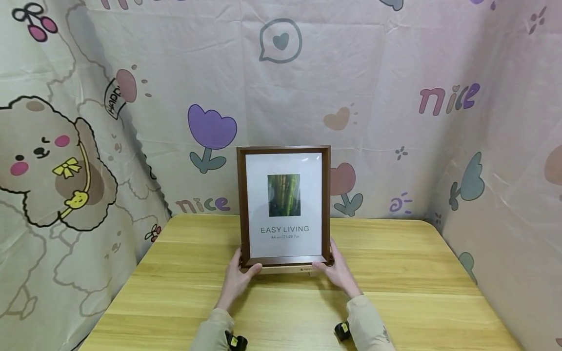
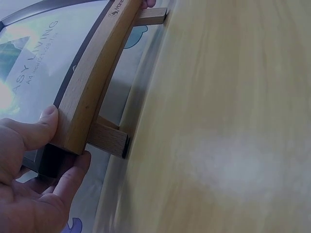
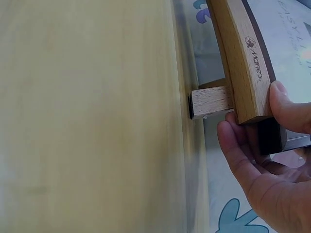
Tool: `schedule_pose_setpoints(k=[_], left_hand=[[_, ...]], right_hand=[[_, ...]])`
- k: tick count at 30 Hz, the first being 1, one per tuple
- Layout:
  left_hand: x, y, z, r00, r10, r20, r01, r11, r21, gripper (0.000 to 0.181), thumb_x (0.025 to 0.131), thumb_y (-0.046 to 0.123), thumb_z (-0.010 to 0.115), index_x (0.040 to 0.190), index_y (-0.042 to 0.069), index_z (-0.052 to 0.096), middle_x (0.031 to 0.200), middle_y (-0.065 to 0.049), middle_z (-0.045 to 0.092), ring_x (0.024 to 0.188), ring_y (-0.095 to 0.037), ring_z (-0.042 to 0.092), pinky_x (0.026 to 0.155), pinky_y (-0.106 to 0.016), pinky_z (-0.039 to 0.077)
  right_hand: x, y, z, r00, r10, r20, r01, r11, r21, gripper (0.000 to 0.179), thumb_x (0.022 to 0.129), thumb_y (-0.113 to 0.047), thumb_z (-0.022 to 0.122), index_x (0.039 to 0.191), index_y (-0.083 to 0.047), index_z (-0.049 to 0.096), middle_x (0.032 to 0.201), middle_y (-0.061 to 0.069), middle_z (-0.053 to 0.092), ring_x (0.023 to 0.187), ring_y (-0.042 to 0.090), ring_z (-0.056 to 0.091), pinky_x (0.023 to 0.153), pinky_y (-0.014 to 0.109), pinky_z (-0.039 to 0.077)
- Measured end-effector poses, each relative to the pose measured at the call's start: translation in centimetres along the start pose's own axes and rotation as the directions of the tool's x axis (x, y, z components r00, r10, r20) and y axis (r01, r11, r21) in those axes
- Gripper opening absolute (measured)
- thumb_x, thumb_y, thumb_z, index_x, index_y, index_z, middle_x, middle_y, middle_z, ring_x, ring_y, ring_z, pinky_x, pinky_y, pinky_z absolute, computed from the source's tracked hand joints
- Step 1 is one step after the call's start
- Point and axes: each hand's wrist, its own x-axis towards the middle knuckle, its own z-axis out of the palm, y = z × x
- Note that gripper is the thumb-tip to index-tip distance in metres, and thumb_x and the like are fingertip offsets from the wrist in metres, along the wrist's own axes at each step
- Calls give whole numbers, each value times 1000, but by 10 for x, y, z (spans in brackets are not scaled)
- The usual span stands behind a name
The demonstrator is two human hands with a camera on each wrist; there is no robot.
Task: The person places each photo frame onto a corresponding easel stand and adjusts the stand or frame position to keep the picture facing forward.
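Observation:
A brown picture frame (image 1: 326, 204) stands upright, leaning slightly back, on the ledge of a light wooden stand (image 1: 281, 270). Behind its glass is a white sheet with a small bamboo picture (image 1: 284, 195) and the words EASY LIVING. My left hand (image 1: 238, 279) grips the lower left corner, its thumb in front at the ledge and its fingers curled underneath and behind. At the lower right corner my right hand (image 1: 338, 274) holds on the same way. The right wrist view shows the ledge (image 3: 245, 73) with a printed logo and one short foot (image 3: 211, 102) of the stand.
Under the stand is a light wood-grain table (image 1: 395, 278), its back edge just behind the frame. A printed cloth (image 1: 281, 97) with flowers, hearts and a bear hangs along the back and sides. Small black devices (image 1: 237, 341) sit at both wrists by the sleeves.

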Motion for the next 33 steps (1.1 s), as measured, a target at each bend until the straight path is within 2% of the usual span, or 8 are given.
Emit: schedule_pose_setpoints(k=[11, 22, 28, 33], left_hand=[[1, -1, 4, 1000, 3, 8, -3, 1000, 12, 78, 88, 21, 79, 149, -4, 37, 138, -32, 57, 129, -49, 54, 111, -60, 44], [1, 0, 6, 1000, -22, 19, 22, 999, 33, 85, 89, 24, 78, 152, -8, 31, 147, -36, 46, 133, -52, 49, 113, -62, 42], [2, 1, 9, 1000, 2, 11, -2, 1000, 2, 78, 87, 20, 79, 149, -4, 38, 140, -32, 55, 130, -49, 53, 111, -61, 44], [2, 2, 11, 1000, 13, 14, -13, 1000, -1, 78, 88, 20, 78, 149, -5, 38, 140, -32, 55, 130, -49, 53, 111, -62, 44]], right_hand=[[-2, 2, -3, 1000, -3, -12, 3, 1000, 0, 98, 84, -9, 78, 161, -9, 18, 123, 30, 66, 107, 37, 67, 103, 58, 51], [-3, 3, -6, 1000, -3, -14, 3, 1000, 5, 98, 85, -9, 77, 162, -9, 17, 127, 32, 64, 110, 41, 66, 104, 59, 50], [-4, 4, -7, 1000, -9, -27, 10, 1000, 12, 97, 85, -7, 77, 161, -8, 18, 126, 32, 64, 109, 41, 67, 102, 57, 52], [-4, 4, -9, 999, -11, -32, 12, 1000, 11, 95, 84, -6, 77, 161, -9, 20, 120, 29, 66, 104, 36, 68, 97, 53, 55]])
